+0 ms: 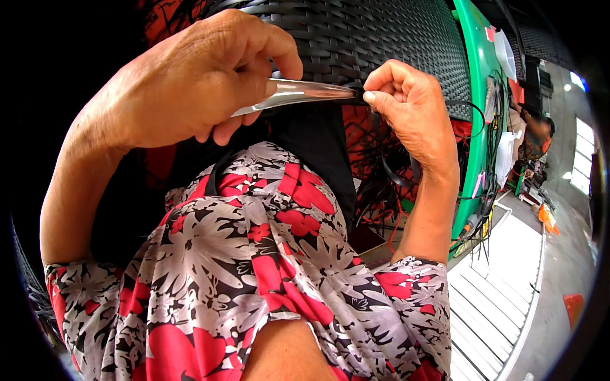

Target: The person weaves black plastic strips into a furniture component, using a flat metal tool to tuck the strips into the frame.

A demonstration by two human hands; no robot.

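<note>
My left hand (210, 82) is closed around a shiny, tapered metal tool (298, 93) that narrows toward the right. Its tip lies at the lower edge of a black woven wicker panel (381, 38), just short of my right fingertips. With thumb and forefinger together, my right hand (406, 105) pinches a small dark end, apparently of a black plastic strip (395, 173) that hangs below it. The fingers partly hide that end, and the left palm covers the tool's rear part.
A green board or table edge (469, 127) runs along the right, with white containers (505, 159) and black strands (492, 146) beside it. Loose black strips (375, 190) tangle below the panel. Farther right are a white slatted panel (489, 298) and another person (539, 130).
</note>
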